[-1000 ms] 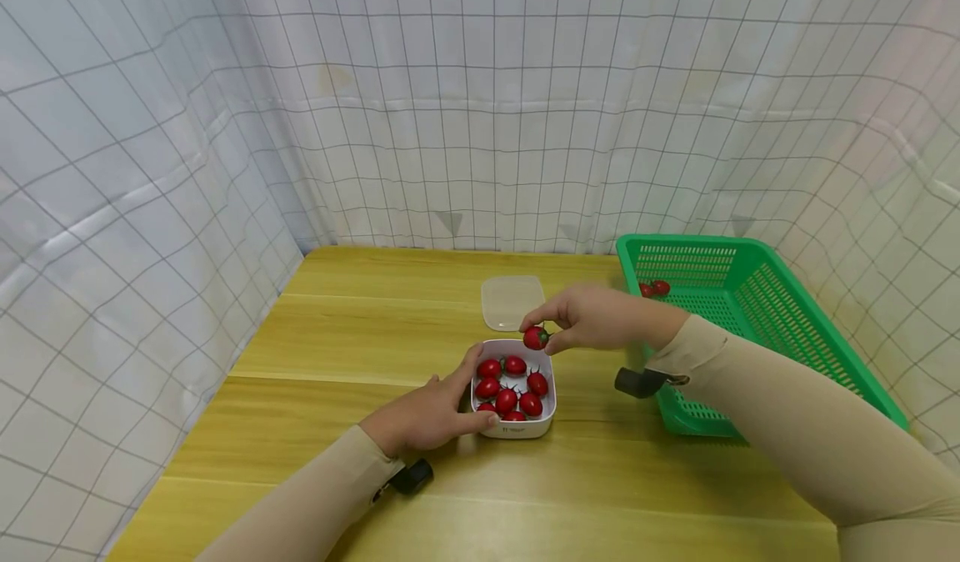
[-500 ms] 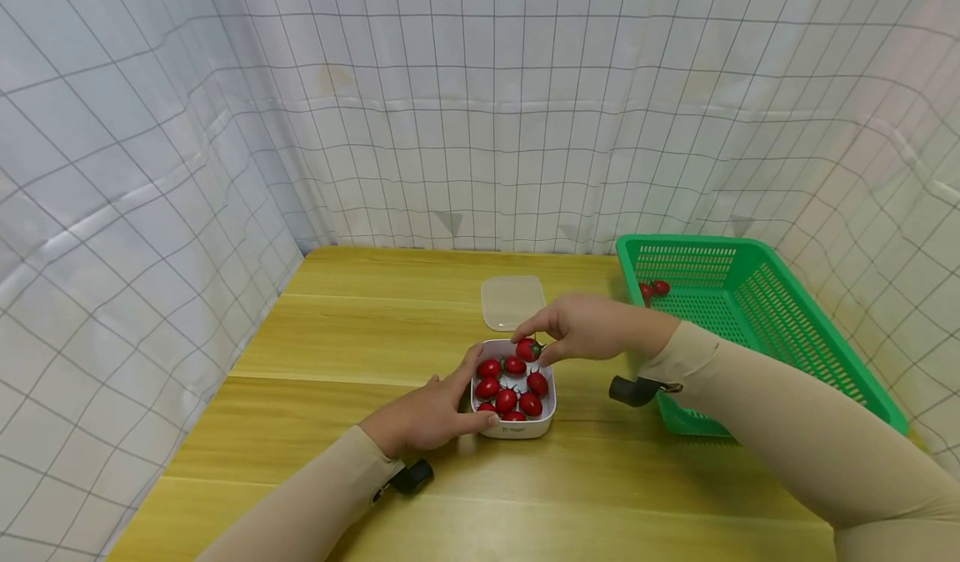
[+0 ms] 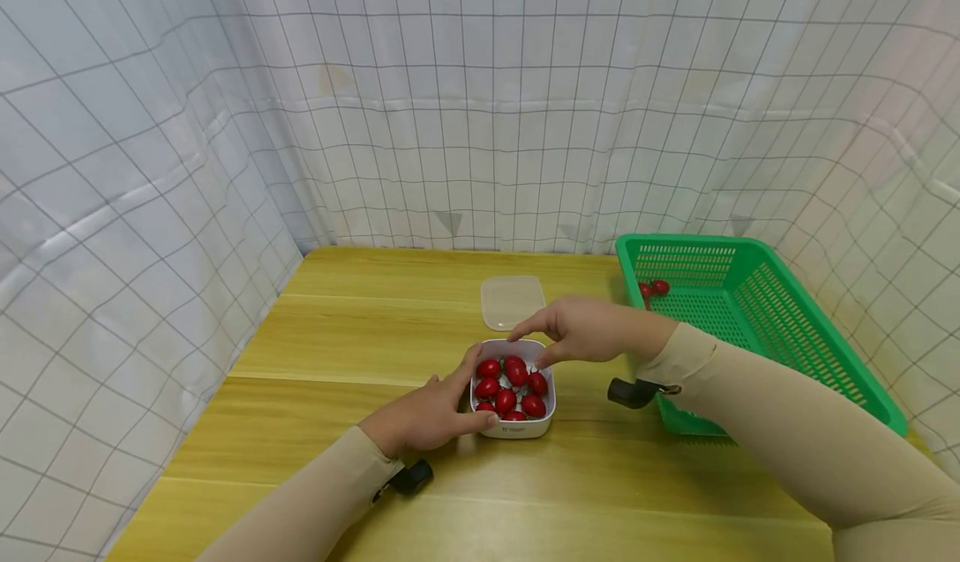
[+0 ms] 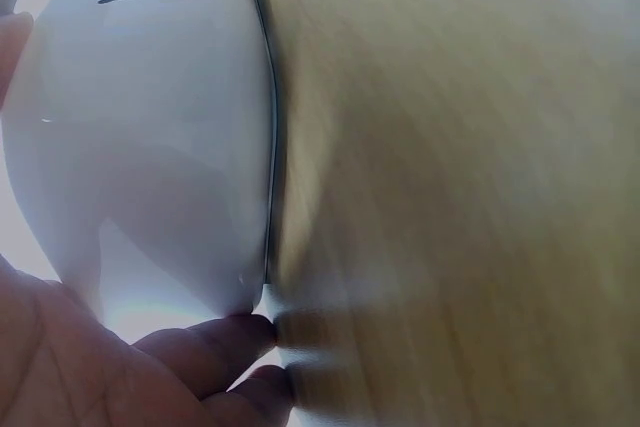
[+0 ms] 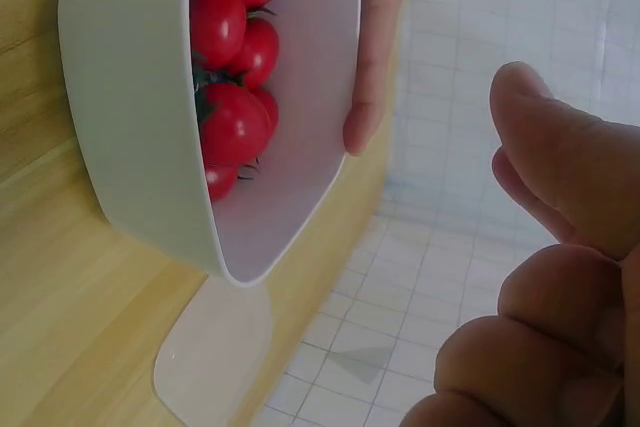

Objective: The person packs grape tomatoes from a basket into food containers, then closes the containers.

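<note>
A small white square food container (image 3: pixel 517 431) stands on the table with several red cherry tomatoes (image 3: pixel 506 400) inside. My left hand (image 3: pixel 427 416) grips its left side, thumb at the front wall and fingers along the far left corner. In the left wrist view, the fingers (image 4: pixel 210 352) touch the container wall low down near the table. My right hand (image 3: pixel 588 328) hovers over the container's far right corner, thumb and index finger apart with nothing between them. Beneath it one tomato (image 5: pixel 235 125) lies on top of the others in the right wrist view.
A translucent flat lid (image 3: pixel 512 302) lies behind the container. At the right stands a green perforated basket (image 3: pixel 825 345), with a few tomatoes (image 3: pixel 660 288) in its far left corner. White gridded curtains (image 3: pixel 480 128) surround the wooden table (image 3: pixel 337 320).
The right hand has carried a cherry tomato left and down into the container and let it go. Its fingers are now apart. The left hand has stayed on the container.
</note>
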`<act>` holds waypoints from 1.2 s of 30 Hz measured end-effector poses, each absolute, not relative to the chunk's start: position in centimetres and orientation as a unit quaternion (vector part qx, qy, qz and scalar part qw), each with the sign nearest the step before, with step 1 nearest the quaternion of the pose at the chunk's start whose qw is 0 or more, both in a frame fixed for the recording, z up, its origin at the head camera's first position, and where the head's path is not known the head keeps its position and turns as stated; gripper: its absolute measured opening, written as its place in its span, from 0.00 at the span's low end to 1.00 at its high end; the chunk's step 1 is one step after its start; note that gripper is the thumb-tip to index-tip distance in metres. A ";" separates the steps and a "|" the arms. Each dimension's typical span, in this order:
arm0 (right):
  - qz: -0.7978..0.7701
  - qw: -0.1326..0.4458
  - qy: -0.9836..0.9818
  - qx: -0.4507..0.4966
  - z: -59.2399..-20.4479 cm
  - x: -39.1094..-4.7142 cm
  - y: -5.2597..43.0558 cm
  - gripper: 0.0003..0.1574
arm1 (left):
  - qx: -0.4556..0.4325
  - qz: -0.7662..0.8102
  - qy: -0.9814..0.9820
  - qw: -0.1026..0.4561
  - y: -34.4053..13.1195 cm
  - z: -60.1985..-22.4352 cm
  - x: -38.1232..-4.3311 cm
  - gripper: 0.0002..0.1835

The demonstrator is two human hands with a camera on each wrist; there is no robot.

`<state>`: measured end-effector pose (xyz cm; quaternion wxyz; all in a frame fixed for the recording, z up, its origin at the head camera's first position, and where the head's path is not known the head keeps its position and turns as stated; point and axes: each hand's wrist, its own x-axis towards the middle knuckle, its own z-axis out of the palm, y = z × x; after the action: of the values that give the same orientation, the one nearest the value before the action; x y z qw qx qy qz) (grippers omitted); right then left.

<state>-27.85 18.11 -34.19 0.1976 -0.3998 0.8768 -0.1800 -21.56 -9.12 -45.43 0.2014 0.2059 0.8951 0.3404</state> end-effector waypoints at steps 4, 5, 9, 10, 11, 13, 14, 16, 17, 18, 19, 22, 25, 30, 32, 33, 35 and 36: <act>-0.208 0.190 0.888 -0.363 -34.0 -28.3 19.2 0.29 | 0.207 0.343 0.894 0.201 -9.1 -45.4 -21.5 0.59; -0.215 0.184 0.892 -0.353 -33.8 -28.6 19.7 0.29 | 0.207 0.343 0.894 0.200 -9.1 -45.4 -21.5 0.59; -0.251 0.135 0.909 -0.305 -32.6 -30.3 22.7 0.27 | 0.207 0.345 0.894 0.197 -9.0 -45.3 -21.5 0.58; -0.261 0.121 0.913 -0.290 -32.3 -30.9 23.7 0.27 | 0.206 0.345 0.895 0.196 -9.0 -45.3 -21.5 0.58; -0.267 0.107 0.918 -0.273 -32.0 -31.5 24.7 0.26 | 0.205 0.344 0.895 0.197 -9.0 -45.3 -21.5 0.58; -0.274 0.081 0.928 -0.238 -31.8 -32.6 27.0 0.25 | 0.204 0.343 0.896 0.197 -9.0 -45.2 -21.5 0.58; -0.270 0.072 0.935 -0.219 -31.8 -33.1 28.1 0.26 | 0.203 0.342 0.896 0.198 -9.0 -45.2 -21.4 0.58; -0.259 0.057 0.945 -0.194 -32.2 -34.2 30.2 0.26 | 0.202 0.340 0.897 0.198 -9.0 -45.2 -21.4 0.58; -0.249 0.052 0.949 -0.184 -32.5 -34.7 31.2 0.27 | 0.202 0.341 0.896 0.198 -9.0 -45.2 -21.4 0.58; -0.241 0.050 0.953 -0.176 -32.8 -35.2 32.2 0.28 | 0.202 0.341 0.896 0.199 -9.0 -45.2 -21.4 0.58; -0.233 0.052 0.956 -0.170 -33.1 -35.6 33.0 0.29 | 0.202 0.341 0.896 0.199 -9.0 -45.2 -21.4 0.59; -0.212 0.069 0.962 -0.155 -34.3 -36.8 35.3 0.31 | 0.200 0.343 0.896 0.200 -9.0 -45.1 -21.4 0.59; -0.183 0.086 0.968 -0.151 -35.5 -37.7 36.8 0.32 | 0.198 0.342 0.897 0.201 -9.0 -45.0 -21.4 0.59; -0.144 0.110 0.970 -0.163 -37.4 -38.6 38.4 0.32 | 0.196 0.342 0.896 0.204 -9.0 -45.0 -21.3 0.59; -0.136 0.119 0.969 -0.168 -38.2 -39.0 38.9 0.32 | 0.195 0.344 0.896 0.205 -9.0 -45.1 -21.3 0.58; -0.132 0.123 0.969 -0.169 -38.5 -39.1 39.1 0.32 | 0.194 0.344 0.895 0.205 -9.0 -45.1 -21.2 0.58; -0.130 0.128 0.968 -0.170 -39.1 -39.4 39.3 0.32 | 0.191 0.344 0.896 0.205 -8.9 -45.1 -21.2 0.58; -0.128 0.130 0.968 -0.171 -39.3 -39.5 39.4 0.33 | 0.191 0.344 0.896 0.205 -8.9 -45.1 -21.2 0.58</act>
<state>-39.49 39.44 -39.30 0.1302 -0.1706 0.9683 -0.1275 -21.18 -8.93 -45.11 0.2053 0.1905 0.8962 0.3440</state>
